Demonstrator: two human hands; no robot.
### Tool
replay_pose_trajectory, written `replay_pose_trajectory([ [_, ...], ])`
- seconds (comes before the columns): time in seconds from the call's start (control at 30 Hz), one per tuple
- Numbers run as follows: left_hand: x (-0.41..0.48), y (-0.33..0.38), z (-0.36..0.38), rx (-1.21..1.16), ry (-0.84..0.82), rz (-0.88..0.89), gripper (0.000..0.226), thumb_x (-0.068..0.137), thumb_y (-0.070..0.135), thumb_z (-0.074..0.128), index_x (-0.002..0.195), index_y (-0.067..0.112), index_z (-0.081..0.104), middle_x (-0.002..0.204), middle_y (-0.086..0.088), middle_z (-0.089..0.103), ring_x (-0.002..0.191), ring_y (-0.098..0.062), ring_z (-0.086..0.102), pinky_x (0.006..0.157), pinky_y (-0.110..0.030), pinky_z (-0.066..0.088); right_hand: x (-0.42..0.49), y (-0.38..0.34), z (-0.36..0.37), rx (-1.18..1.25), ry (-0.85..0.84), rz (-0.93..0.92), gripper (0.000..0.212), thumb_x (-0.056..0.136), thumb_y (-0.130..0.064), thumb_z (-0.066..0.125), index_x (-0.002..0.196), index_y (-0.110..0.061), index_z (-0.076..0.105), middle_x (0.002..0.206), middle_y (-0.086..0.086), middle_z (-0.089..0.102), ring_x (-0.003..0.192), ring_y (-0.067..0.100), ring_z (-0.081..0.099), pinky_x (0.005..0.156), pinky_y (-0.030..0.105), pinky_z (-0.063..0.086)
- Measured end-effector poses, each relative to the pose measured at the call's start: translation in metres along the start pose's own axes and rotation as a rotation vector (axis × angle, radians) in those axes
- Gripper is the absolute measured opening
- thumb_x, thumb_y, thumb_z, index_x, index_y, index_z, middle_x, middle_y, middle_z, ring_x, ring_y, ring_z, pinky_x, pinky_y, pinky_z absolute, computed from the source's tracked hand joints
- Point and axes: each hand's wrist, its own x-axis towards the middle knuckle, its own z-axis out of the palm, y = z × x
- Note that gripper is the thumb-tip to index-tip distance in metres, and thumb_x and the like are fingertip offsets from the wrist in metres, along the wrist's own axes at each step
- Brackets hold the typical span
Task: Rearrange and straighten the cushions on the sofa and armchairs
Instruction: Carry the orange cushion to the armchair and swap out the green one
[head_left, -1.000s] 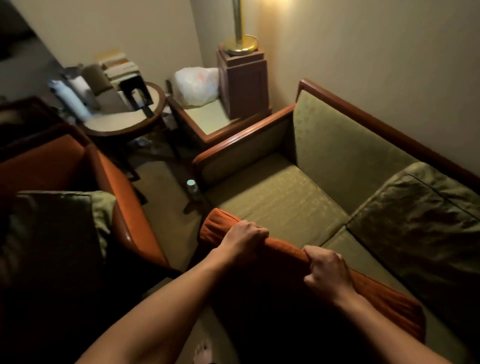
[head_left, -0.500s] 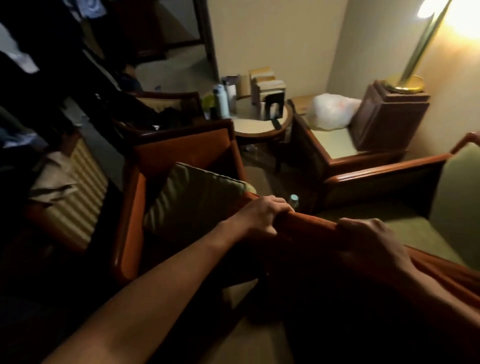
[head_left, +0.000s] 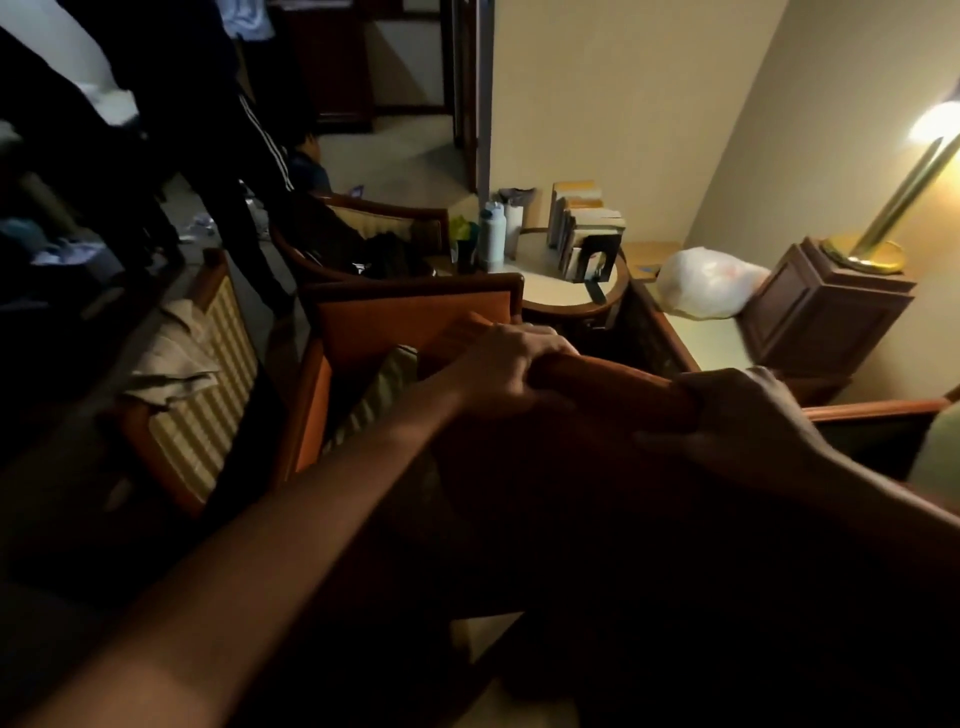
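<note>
A striped chair (head_left: 208, 395) stands at far left, beside the orange armchair (head_left: 410, 322), where a green cushion (head_left: 382, 395) leans in the seat. The left hand (head_left: 511, 371) and right hand (head_left: 748, 421) both have their fingers curled tight around the top edge of an orange cushion (head_left: 613, 384), held up in front of the armchair. Further right stand a round table (head_left: 561, 286) with books (head_left: 582, 223), a white bag (head_left: 706, 283) and a lamp (head_left: 883, 218).
</note>
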Motion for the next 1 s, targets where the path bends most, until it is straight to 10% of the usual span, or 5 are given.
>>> replay_pose_trajectory([
  [0.37, -0.071, -0.142, -0.110, 0.248, 0.025, -0.304, 0.045, 0.076, 0.019, 0.069, 0.120, 0.030, 0.063, 0.122, 0.006, 0.064, 0.119, -0.020, 0.054, 0.105, -0.051, 0.038, 0.132, -0.132, 0.116, 0.166, 0.026, 0.017, 0.026, 0.070, -0.049, 0.076, 0.083, -0.031, 0.063, 0.073, -0.014, 0.061, 0.068, 0.002, 0.059, 0.058, 0.020, 0.044],
  [0.67, -0.138, -0.331, -0.114, 0.442, -0.095, -0.414, 0.073, 0.074, -0.002, 0.054, 0.138, 0.032, 0.048, 0.149, 0.008, 0.044, 0.142, -0.020, 0.030, 0.115, -0.042, 0.020, 0.228, -0.248, 0.297, 0.192, 0.051, 0.334, 0.037, 0.070, -0.049, 0.069, 0.091, -0.020, 0.060, 0.087, 0.007, 0.067, 0.084, 0.033, 0.064, 0.068, 0.036, 0.047],
  [1.0, -0.179, -0.376, -0.045, -0.260, 0.454, -0.780, 0.065, 0.087, 0.032, 0.034, 0.151, 0.025, 0.033, 0.164, 0.000, 0.010, 0.151, -0.023, -0.003, 0.123, -0.043, 0.003, 0.262, -0.297, 0.382, 0.211, 0.006, 0.285, 0.037, 0.078, -0.049, 0.061, 0.086, -0.016, 0.048, 0.085, 0.002, 0.060, 0.079, 0.028, 0.061, 0.061, 0.032, 0.036],
])
